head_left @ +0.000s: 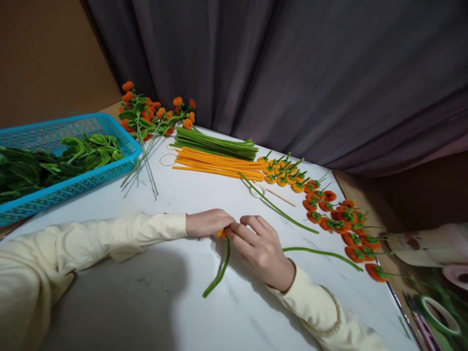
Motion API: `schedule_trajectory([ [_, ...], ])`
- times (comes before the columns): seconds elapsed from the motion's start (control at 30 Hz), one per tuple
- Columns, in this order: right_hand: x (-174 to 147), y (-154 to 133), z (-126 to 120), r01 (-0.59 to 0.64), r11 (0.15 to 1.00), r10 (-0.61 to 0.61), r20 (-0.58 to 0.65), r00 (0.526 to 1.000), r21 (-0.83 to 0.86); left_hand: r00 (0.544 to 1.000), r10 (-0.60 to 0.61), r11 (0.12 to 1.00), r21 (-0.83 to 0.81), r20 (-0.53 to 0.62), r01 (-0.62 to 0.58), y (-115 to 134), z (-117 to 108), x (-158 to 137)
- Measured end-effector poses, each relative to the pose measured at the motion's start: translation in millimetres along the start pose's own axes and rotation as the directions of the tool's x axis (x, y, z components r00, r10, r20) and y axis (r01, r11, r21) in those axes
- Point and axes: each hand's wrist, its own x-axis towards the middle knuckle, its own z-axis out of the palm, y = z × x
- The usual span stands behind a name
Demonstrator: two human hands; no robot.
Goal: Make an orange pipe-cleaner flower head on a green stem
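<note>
My left hand (209, 223) and my right hand (262, 249) meet over the middle of the white table. Closed fingers of the left hand hold a small orange-yellow pipe-cleaner flower (221, 234), mostly hidden by both hands. Pinched right at the flower, the right hand grips a green pipe cleaner (219, 277), whose free end hangs down toward me. Another green pipe cleaner (325, 251) lies on the table to the right of the right hand. A third one (281, 209) lies slanting just beyond it, across a white tape roll (257, 191) near a thin wooden stick (281, 197).
Bundles of green (215, 144) and orange-yellow pipe cleaners (219, 163) lie farther back. Yellow (283, 179) and orange flower heads (340, 214) line the right side. At left stands a blue basket (73, 183) of green leaves; finished-looking stems (146, 114) lie behind. Green tape (438, 314) sits lower right.
</note>
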Motion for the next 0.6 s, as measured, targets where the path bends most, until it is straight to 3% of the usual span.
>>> schedule_trajectory([
  [0.2,-1.8,7.9,1.4,-0.085,0.994,0.085,-0.001,0.996,0.062,1.000,-0.002,0.971,-0.240,-0.005,0.001,-5.4,-1.9,4.3],
  [0.3,-2.5,15.6,-0.1,-0.154,0.977,0.156,-0.005,0.988,0.145,0.998,0.065,0.949,-0.309,-0.003,-0.063,-11.8,-5.6,6.4],
  [0.47,-6.1,22.6,2.7,-0.252,0.921,0.260,0.013,0.966,0.298,0.985,0.168,0.943,-0.286,-0.042,-0.173,-18.6,-6.3,5.5],
  [0.6,-7.7,24.6,3.4,-0.323,0.867,0.341,0.022,0.940,0.379,0.973,0.229,0.874,-0.433,-0.031,-0.220,-17.2,-7.5,3.5],
])
